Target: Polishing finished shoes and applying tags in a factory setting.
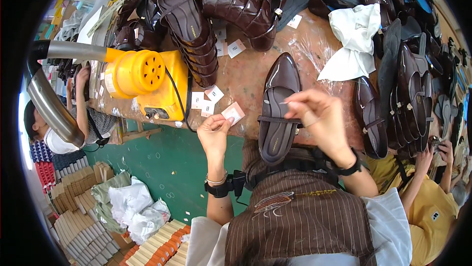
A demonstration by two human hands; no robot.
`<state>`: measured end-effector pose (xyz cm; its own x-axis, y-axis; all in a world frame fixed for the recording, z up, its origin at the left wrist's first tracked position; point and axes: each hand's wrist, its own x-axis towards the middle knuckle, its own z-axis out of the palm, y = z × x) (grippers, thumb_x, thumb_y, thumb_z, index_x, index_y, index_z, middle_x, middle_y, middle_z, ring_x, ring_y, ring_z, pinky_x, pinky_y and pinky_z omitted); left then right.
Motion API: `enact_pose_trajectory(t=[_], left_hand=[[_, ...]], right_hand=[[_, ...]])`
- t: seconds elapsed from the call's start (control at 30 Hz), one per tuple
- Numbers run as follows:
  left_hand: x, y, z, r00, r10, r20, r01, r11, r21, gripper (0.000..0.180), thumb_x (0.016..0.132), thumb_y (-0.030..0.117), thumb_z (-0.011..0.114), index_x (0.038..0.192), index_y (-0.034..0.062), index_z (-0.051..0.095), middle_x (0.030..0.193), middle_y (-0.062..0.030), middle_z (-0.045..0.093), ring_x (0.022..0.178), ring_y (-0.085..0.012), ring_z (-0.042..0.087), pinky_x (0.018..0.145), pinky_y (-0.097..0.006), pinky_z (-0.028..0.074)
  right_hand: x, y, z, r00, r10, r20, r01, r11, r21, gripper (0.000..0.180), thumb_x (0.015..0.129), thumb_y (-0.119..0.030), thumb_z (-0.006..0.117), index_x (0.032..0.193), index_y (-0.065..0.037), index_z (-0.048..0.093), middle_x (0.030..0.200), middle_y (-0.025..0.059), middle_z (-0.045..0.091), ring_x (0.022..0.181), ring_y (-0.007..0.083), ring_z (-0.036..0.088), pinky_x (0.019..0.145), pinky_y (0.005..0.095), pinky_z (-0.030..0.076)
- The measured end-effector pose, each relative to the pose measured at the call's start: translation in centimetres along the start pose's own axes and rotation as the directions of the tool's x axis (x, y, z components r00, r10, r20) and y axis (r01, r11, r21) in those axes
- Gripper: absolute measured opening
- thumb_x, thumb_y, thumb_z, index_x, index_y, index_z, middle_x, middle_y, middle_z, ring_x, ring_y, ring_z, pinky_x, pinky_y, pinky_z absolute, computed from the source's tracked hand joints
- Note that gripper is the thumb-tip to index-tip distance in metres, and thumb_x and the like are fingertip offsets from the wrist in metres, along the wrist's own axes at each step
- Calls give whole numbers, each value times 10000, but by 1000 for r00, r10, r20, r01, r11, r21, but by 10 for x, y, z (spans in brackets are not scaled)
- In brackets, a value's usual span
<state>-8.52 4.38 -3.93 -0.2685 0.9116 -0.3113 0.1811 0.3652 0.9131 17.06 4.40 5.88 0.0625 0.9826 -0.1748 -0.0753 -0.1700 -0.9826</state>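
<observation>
A dark brown patent pointed flat shoe with a strap lies on the table edge in front of me, toe away. My left hand pinches a small pink-and-white label card left of the shoe. Over the shoe's right side, my right hand is closed in a pinch; a tiny pale bit shows at its fingertips, too small to name. Several similar label cards lie on the table beyond my left hand.
Rows of nested brown shoes stand at the back, more shoes and a white cloth at right. A yellow blower machine with a metal pipe stands left. Co-workers' hands are at far right; another person is at left.
</observation>
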Motion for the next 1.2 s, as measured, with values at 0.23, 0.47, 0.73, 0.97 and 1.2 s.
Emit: enact_pose_trajectory(t=[0.23,0.47,0.73,0.97,1.2], left_hand=[[-10,14,4,993,104,-61,-103,994,33,225,812,-55,719,1036,-73,697,998,-125,683,807,-117,658,700,-223,527],[-40,62,12,950,312,1,-309,942,-131,241,814,-76,701,1052,-44,708,1076,-108,639,839,-111,625,716,-224,508],[-59,97,28,853,519,51,-519,835,182,208,794,-94,702,993,-40,721,865,-99,691,759,-121,616,672,-237,479],[-62,99,32,633,741,225,-757,532,379,194,737,-71,700,907,17,731,839,-89,693,742,-232,643,673,-329,504],[-67,102,46,417,738,530,-909,350,228,204,726,28,727,930,40,727,942,-39,665,795,-217,603,708,-350,463]], right_hand=[[-5,15,52,981,-107,159,146,957,-253,79,829,2,658,896,41,643,779,169,660,685,276,680,607,336,534],[2,24,59,975,-165,146,199,943,-265,98,813,-7,665,895,39,639,810,183,658,697,323,662,621,381,523],[0,8,48,947,-316,63,320,896,-308,119,849,16,649,967,31,646,819,177,665,716,273,687,625,336,541],[8,13,6,910,188,370,-252,959,131,141,907,-11,638,1014,70,679,847,70,712,761,114,690,673,235,552],[-3,12,-32,902,267,339,-281,960,-7,91,916,-40,637,930,40,676,892,80,696,716,107,666,655,224,528]])
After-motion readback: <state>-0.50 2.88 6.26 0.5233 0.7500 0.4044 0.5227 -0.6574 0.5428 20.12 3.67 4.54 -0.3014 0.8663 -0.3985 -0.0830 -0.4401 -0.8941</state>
